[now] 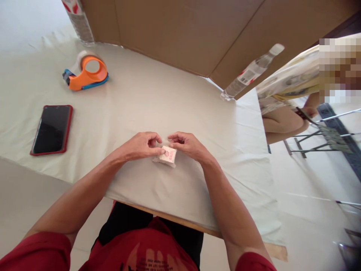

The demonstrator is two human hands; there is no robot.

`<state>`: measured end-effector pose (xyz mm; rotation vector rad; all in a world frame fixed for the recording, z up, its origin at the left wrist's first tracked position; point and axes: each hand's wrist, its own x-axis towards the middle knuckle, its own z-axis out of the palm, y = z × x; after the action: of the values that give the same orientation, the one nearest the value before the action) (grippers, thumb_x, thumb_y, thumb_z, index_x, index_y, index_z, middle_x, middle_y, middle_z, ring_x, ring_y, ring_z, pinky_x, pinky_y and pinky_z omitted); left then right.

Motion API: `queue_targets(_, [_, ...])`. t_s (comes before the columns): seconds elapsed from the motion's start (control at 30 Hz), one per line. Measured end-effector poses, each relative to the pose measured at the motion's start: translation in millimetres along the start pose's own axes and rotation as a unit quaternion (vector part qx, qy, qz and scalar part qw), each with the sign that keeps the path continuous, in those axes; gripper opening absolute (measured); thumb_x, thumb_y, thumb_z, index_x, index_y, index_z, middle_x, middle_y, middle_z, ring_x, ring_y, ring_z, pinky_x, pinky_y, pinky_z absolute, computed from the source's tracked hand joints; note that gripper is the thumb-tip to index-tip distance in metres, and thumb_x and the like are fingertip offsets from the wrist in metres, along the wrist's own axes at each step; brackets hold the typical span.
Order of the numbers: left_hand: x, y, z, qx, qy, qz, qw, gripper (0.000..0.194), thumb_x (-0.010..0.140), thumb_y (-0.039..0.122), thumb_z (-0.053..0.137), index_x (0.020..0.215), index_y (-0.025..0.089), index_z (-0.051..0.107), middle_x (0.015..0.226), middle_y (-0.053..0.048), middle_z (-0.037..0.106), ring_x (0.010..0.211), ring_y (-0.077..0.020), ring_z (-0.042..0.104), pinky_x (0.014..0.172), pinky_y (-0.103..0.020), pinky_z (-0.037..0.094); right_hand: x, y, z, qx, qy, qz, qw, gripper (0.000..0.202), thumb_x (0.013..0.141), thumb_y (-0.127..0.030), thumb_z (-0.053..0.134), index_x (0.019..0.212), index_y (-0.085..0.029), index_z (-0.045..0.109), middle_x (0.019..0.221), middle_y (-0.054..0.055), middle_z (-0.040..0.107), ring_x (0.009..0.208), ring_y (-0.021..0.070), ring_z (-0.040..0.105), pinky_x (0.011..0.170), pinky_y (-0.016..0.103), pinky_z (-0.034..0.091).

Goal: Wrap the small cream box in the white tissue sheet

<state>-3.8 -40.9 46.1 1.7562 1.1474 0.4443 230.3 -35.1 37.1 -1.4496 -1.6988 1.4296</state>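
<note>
A small white block with red print [170,154], loosely wrapped in clear plastic, lies on the cloth between my hands. My left hand [143,145] is curled at its left side, the thumb tip resting on the printed face. From the upper right my right hand [187,145] grips its edge, thumb and bent forefinger close together at the plastic. Both hands are closed about the packet. The undersides of my fingers are partly hidden.
An orange and blue tape dispenser [89,73] and a red-cased phone [53,130] lie to the left. A large cardboard panel [175,34] stands behind, with a water bottle [254,71] leaning right and another bottle [80,26] left. Another person's knee [284,116] is beyond the table's right edge.
</note>
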Motion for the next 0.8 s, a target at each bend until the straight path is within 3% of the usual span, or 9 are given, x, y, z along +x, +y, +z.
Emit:
queue_targets(0.13, [-4, -1, 1.4, 0.058, 0.01, 0.039, 0.998, 0.039, 0.074, 0.052, 0.073, 0.1, 0.023, 0.071, 0.102, -0.005, 0.064, 0.076, -0.0177, 0.059, 0.07, -0.031, 0.048, 6, -4, 3, -0.023, -0.011, -0.033, 0.999, 0.024, 0.071, -0.034, 0.071, 0.089, -0.018, 0.074, 0.063, -0.004, 0.057, 0.06, 0.0119, 0.05, 0.061, 0.027, 0.04])
queue_targets(0.3, [-6, 2, 8.5, 0.031, 0.027, 0.105, 0.994, 0.029, 0.078, 0.045, 0.072, 0.096, 0.023, 0.068, 0.112, -0.006, 0.061, 0.086, -0.0187, 0.062, 0.075, -0.032, 0.051, 3, -21, 0, -0.067, 0.061, -0.101, 0.991, 0.02, 0.077, -0.032, 0.067, 0.088, -0.019, 0.076, 0.071, -0.001, 0.065, 0.065, 0.0132, 0.053, 0.065, 0.029, 0.043])
queue_targets(0.47, [-5, 8, 13.4, -0.027, 0.139, 0.142, 0.98, 0.026, 0.08, 0.034, 0.066, 0.102, 0.021, 0.068, 0.13, -0.01, 0.059, 0.104, -0.0214, 0.061, 0.076, -0.03, 0.051, 10, -38, -12, -0.105, 0.144, -0.174, 0.968, 0.014, 0.08, -0.027, 0.066, 0.085, -0.019, 0.076, 0.074, 0.0, 0.068, 0.069, 0.0144, 0.057, 0.07, 0.03, 0.045])
queue_targets(0.57, [-3, 8, 12.5, -0.066, 0.184, 0.111, 0.974, 0.032, 0.08, 0.033, 0.061, 0.109, 0.021, 0.066, 0.129, -0.01, 0.063, 0.107, -0.0225, 0.06, 0.079, -0.031, 0.052, 18, -39, -13, -0.093, 0.185, -0.196, 0.958, 0.012, 0.082, -0.027, 0.065, 0.084, -0.02, 0.075, 0.079, 0.001, 0.069, 0.074, 0.0154, 0.059, 0.072, 0.031, 0.046])
queue_targets(0.7, [2, 3, 12.2, -0.112, 0.116, 0.053, 0.986, 0.034, 0.079, 0.037, 0.06, 0.105, 0.019, 0.07, 0.133, -0.01, 0.063, 0.094, -0.0201, 0.064, 0.088, -0.037, 0.051, 23, -35, -11, -0.077, 0.224, -0.193, 0.952, 0.014, 0.083, -0.03, 0.064, 0.089, -0.02, 0.073, 0.081, 0.001, 0.067, 0.074, 0.0154, 0.058, 0.073, 0.032, 0.047])
queue_targets(0.8, [5, 1, 15.0, -0.153, 0.043, 0.043, 0.986, 0.036, 0.079, 0.039, 0.06, 0.105, 0.018, 0.072, 0.122, -0.01, 0.07, 0.097, -0.0224, 0.066, 0.091, -0.038, 0.051, 12, -31, -8, -0.072, 0.302, -0.198, 0.93, 0.018, 0.087, -0.03, 0.061, 0.101, -0.022, 0.068, 0.087, 0.002, 0.066, 0.081, 0.0162, 0.059, 0.076, 0.032, 0.047])
